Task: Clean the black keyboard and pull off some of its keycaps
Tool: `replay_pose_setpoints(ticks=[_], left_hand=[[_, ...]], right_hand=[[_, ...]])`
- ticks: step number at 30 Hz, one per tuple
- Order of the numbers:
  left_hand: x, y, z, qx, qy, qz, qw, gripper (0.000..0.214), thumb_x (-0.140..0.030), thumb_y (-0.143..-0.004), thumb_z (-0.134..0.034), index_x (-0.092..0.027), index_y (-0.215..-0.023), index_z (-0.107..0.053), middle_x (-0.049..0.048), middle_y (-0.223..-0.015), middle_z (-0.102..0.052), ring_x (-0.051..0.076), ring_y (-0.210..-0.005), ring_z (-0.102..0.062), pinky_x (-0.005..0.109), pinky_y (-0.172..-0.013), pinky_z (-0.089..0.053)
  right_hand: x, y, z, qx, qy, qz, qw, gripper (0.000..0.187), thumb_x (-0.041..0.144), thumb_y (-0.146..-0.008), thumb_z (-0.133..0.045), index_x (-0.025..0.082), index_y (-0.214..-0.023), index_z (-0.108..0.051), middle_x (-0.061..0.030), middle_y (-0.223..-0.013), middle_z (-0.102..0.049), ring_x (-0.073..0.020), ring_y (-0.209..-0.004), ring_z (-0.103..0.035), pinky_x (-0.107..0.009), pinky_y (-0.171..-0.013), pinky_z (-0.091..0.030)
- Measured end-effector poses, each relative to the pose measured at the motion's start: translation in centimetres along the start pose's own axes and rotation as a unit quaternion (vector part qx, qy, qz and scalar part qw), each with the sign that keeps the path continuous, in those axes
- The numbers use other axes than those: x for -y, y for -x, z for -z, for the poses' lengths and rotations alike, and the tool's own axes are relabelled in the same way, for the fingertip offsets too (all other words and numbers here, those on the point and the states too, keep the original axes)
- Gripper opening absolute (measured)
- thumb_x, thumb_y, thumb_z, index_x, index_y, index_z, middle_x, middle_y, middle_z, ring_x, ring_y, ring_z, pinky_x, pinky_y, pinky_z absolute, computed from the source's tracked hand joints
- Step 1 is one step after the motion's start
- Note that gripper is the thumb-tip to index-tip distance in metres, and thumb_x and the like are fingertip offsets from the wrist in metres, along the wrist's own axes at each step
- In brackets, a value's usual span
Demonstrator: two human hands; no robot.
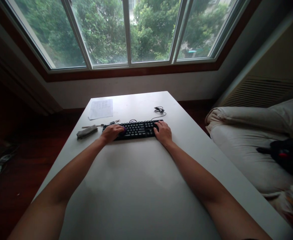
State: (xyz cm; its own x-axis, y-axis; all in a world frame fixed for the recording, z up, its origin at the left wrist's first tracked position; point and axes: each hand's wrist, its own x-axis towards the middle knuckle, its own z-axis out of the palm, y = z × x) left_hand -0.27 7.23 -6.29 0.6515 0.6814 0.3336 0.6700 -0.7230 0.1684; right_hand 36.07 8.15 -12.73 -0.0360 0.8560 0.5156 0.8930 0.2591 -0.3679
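A black keyboard (pixel 138 129) lies across the far middle of a white table (pixel 141 186). My left hand (pixel 112 132) rests on the keyboard's left end. Its fingers are curled round a small purple thing (pixel 123 129) that presses on the keys. My right hand (pixel 163 131) is at the right end, with fingers wrapped over that edge of the keyboard. Both forearms stretch out over the bare near part of the table.
A folded grey cloth (pixel 86 131) and a thin stick lie left of the keyboard. Behind it are a printed sheet (pixel 100 108), small metal bits (pixel 116 122) and a coiled black cable (pixel 159 109). A white cushioned seat (pixel 246 146) carrying a dark object (pixel 284 154) stands on the right.
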Motion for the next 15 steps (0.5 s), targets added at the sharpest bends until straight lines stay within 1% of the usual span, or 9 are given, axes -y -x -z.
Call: replay_pose_setpoints(ticks=[2,4,6,7,9,10,15], left_hand=[[1.6,1.4,1.1,0.006,-0.022,0.033,0.999,0.041,-0.005,-0.083,-0.049,-0.028,-0.107,-0.074,0.0047,-0.116,-0.074,0.021,-0.11,-0.067,0.039,-0.1,-0.052],[3.0,2.4,1.9,-0.007,-0.054,0.077,0.996,0.039,-0.007,-0.08,-0.051,-0.028,-0.102,-0.074,0.0051,-0.11,-0.075,0.023,-0.107,-0.067,0.04,-0.098,-0.052],[3.8,3.0,2.4,-0.053,-0.082,0.131,0.987,0.035,-0.009,-0.081,-0.051,-0.028,-0.1,-0.073,0.0056,-0.106,-0.075,0.024,-0.103,-0.066,0.04,-0.094,-0.052],[3.9,3.0,2.4,-0.081,-0.092,0.156,0.98,0.033,-0.011,-0.082,-0.052,-0.028,-0.101,-0.073,0.006,-0.105,-0.074,0.025,-0.102,-0.065,0.04,-0.092,-0.052],[3.2,2.4,2.2,-0.127,-0.106,0.188,0.968,0.029,-0.012,-0.085,-0.052,-0.027,-0.101,-0.072,0.0071,-0.104,-0.073,0.027,-0.102,-0.063,0.04,-0.088,-0.051],[2.6,1.9,1.9,-0.14,-0.112,0.191,0.965,0.027,-0.013,-0.086,-0.052,-0.026,-0.101,-0.071,0.0081,-0.104,-0.072,0.027,-0.103,-0.062,0.041,-0.087,-0.051],[-2.1,-2.8,-0.3,-0.145,-0.131,0.155,0.968,0.015,-0.015,-0.09,-0.055,-0.02,-0.089,-0.069,0.0153,-0.104,-0.064,0.032,-0.109,-0.055,0.046,-0.09,-0.047]], right_hand=[[0.1,0.0,0.1,0.0,-0.001,-0.002,1.0,0.038,0.032,-0.094,-0.053,0.019,-0.127,-0.067,-0.0144,-0.14,-0.057,-0.0335,-0.134,-0.045,-0.052,-0.111,-0.039],[0.2,0.0,0.1,0.001,-0.003,-0.004,1.0,0.038,0.032,-0.094,-0.053,0.019,-0.127,-0.066,-0.0145,-0.14,-0.057,-0.0336,-0.134,-0.045,-0.053,-0.111,-0.038],[0.3,0.0,0.2,0.002,-0.003,-0.005,1.0,0.038,0.031,-0.094,-0.053,0.019,-0.127,-0.066,-0.0143,-0.14,-0.057,-0.0334,-0.135,-0.045,-0.052,-0.111,-0.038],[0.3,0.0,0.2,0.001,-0.002,-0.006,1.0,0.038,0.031,-0.094,-0.053,0.019,-0.127,-0.066,-0.0142,-0.14,-0.057,-0.0333,-0.135,-0.045,-0.052,-0.111,-0.038],[0.4,0.1,0.2,0.0,0.002,-0.007,1.0,0.037,0.031,-0.094,-0.053,0.019,-0.127,-0.066,-0.0141,-0.14,-0.057,-0.0332,-0.134,-0.045,-0.052,-0.111,-0.039],[0.4,0.1,0.2,-0.002,0.004,-0.006,1.0,0.037,0.031,-0.094,-0.053,0.019,-0.126,-0.066,-0.0142,-0.139,-0.057,-0.0332,-0.134,-0.045,-0.052,-0.111,-0.039],[0.4,0.2,0.3,-0.004,0.005,-0.004,1.0,0.038,0.031,-0.094,-0.052,0.019,-0.127,-0.066,-0.0147,-0.14,-0.057,-0.0334,-0.134,-0.045,-0.052,-0.11,-0.038]])
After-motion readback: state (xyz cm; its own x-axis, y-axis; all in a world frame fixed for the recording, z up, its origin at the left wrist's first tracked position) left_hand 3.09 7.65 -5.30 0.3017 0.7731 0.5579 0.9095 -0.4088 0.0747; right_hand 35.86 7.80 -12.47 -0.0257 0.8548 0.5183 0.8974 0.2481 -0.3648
